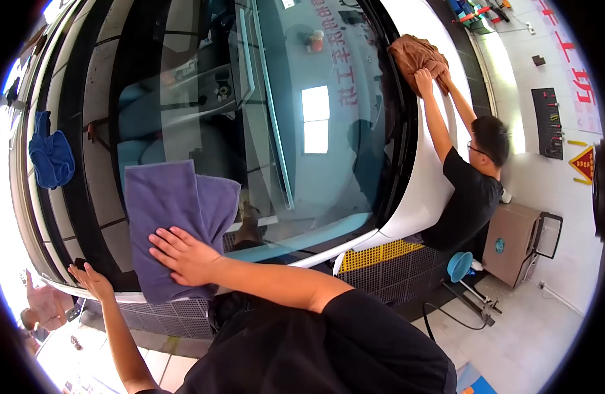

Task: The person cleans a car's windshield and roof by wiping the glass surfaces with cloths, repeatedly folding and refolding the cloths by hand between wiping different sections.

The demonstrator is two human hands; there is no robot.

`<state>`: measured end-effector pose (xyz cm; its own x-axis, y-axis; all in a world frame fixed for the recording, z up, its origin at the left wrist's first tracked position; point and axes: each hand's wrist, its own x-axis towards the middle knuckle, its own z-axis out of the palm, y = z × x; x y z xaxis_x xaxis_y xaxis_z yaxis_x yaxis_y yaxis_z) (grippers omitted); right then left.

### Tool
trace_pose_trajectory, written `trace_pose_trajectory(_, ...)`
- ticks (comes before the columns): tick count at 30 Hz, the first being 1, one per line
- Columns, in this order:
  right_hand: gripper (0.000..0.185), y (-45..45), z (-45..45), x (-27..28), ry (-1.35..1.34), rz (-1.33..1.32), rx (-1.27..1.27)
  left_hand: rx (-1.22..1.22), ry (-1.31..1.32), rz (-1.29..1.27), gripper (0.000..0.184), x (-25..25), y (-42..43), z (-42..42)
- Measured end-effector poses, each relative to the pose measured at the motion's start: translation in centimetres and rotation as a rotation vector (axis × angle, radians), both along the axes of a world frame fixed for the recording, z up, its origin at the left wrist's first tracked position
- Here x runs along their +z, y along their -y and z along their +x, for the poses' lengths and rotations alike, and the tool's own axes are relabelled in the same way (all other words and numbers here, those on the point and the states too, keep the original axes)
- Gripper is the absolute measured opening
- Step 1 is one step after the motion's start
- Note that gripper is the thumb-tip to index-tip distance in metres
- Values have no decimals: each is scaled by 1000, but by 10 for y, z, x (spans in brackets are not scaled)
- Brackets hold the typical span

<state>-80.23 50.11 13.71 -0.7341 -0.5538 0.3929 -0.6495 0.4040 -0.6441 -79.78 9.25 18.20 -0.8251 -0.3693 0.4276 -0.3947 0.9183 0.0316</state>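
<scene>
A: Towel (159, 203), where?

B: Spread on the glass (309, 184), at the near side of the car (424, 187). Lower end right at the near edge.

A: Long axis?

B: Running away from the body, across the car. Loose flap fanned out to the view's right, folded edge along the middle.

A: Right hand (189, 257)?

B: Open, palm down on the towel's lower half, fingers aimed up and leftward in view. Nothing pinched. Most of the towel lying beyond the fingers, far side.

A: Left hand (95, 284)?

B: Open too, fingers apart, nothing held. Off to the towel's left, near the car's edge. Touching the car or not: can't tell.

A: Nearer one?

B: Right, clearly. Already in contact; left just apart from the lower left side.

A: Anything else?

B: Blue cloth (51, 161) crumpled on the car, farther left, well apart from both hands. Brown cloth (414, 60) bunched at the car's far right, under a co-worker's (473, 194) two hands. Not to be mixed up with the wearer's.
</scene>
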Motion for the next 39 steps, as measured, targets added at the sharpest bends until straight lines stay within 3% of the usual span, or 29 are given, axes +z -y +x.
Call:
trace_pose_trajectory(3,72,-58,30,-25,80,22,-20,-13,25,4,76,8,-1,-1)
trace_pose_trajectory(5,73,-120,61,-45,335,140,-75,2,25,16,76,5,2,-1)
trace_pose_trajectory(7,77,-178,102,-86,385,305,-260,1,37,28,75,4,7,-1)
trace_pose_trajectory(9,82,-231,133,-125,272,294,-535,11,47,43,75,4,10,-2)
trace_pose_trajectory(15,94,-313,176,-194,387,281,-979,-2,46,7,73,7,6,-1)
trace_pose_trajectory(17,89,-340,192,-236,563,307,-1264,-14,60,-10,72,6,11,-5)
trace_pose_trajectory(20,76,-330,190,-249,807,375,-1548,-18,46,-6,71,7,9,2)
trace_pose_trajectory(22,78,-283,159,-231,1156,429,-1733,-52,34,-8,70,6,11,0)
trace_pose_trajectory(25,96,-171,122,-146,1247,409,-1573,-54,37,17,69,8,3,2)
trace_pose_trajectory(29,99,-165,127,-139,1155,268,-1556,-53,43,31,68,9,3,3)
trace_pose_trajectory(36,93,-215,130,-158,1163,335,-1635,-33,26,63,68,12,-12,3)
trace_pose_trajectory(39,81,-308,153,-224,1161,290,-1773,-45,23,-10,67,7,-3,5)
